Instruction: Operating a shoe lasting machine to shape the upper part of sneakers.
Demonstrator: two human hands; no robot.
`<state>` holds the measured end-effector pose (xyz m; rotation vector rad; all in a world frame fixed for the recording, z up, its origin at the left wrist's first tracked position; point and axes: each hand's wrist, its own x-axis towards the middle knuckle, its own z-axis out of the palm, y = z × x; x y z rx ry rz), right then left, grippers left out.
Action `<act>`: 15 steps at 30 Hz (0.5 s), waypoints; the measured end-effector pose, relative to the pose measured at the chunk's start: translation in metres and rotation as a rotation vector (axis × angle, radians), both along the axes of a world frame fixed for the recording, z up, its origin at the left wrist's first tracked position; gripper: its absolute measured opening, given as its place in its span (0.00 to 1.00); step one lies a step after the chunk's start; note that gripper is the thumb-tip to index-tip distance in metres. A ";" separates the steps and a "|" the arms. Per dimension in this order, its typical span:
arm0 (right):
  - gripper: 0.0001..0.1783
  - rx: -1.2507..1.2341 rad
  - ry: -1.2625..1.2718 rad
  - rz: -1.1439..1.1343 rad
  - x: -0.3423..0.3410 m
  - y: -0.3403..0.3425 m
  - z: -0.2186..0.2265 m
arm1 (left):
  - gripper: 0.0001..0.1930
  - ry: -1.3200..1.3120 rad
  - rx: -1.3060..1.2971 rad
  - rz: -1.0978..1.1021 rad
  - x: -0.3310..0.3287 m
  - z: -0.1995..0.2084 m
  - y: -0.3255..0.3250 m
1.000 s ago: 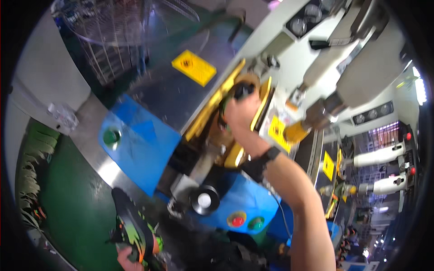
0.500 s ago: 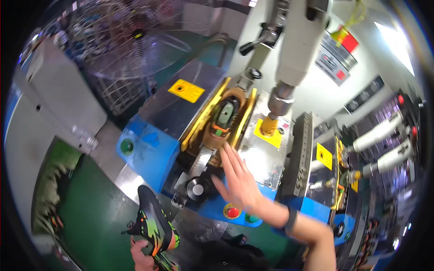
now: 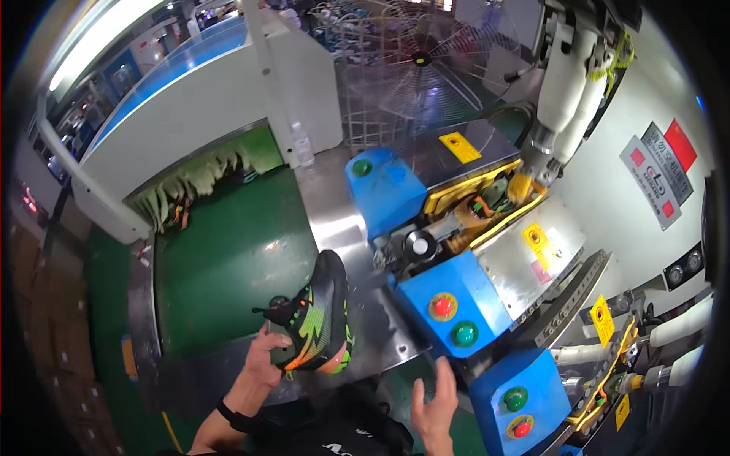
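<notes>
My left hand [image 3: 266,357] grips a black sneaker [image 3: 334,304] with green and orange markings, its fingers closed at the collar side. The sneaker's toe points away from me, over the metal ledge [image 3: 372,327]. My right hand [image 3: 436,409] is empty, thumb and fingers apart, in front of the blue control box [image 3: 456,304] with a red and a green button. Beyond that box, another shoe [image 3: 498,194] sits between the yellow-edged pads of a pressing machine. The machine's yellow tip [image 3: 520,187] is down at this shoe and partly hides it.
To the left, a green conveyor belt [image 3: 228,281] passes under a fringed curtain [image 3: 205,178] into a grey housing [image 3: 205,106]. A clear bottle [image 3: 302,144] stands beside it. A wire-guarded fan [image 3: 420,59] is behind. A second press station [image 3: 525,403] stands at the lower right.
My right hand has drawn back from the machine toward me. The machine's tip has come down to the clamped shoe. My view has swung left, and the left hand still holds the sneaker.
</notes>
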<state>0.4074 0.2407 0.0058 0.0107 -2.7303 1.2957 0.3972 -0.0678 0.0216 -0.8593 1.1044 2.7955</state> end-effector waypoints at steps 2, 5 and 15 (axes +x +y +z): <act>0.23 -0.165 -0.183 0.043 0.032 0.010 -0.036 | 0.29 0.050 -0.041 0.067 0.024 0.012 0.003; 0.19 -0.114 -0.220 0.155 0.079 0.027 -0.075 | 0.26 -0.030 -0.137 0.136 0.069 0.032 -0.015; 0.28 -0.432 -0.523 0.048 0.086 -0.015 -0.082 | 0.34 -0.251 -1.129 0.239 0.121 -0.107 -0.112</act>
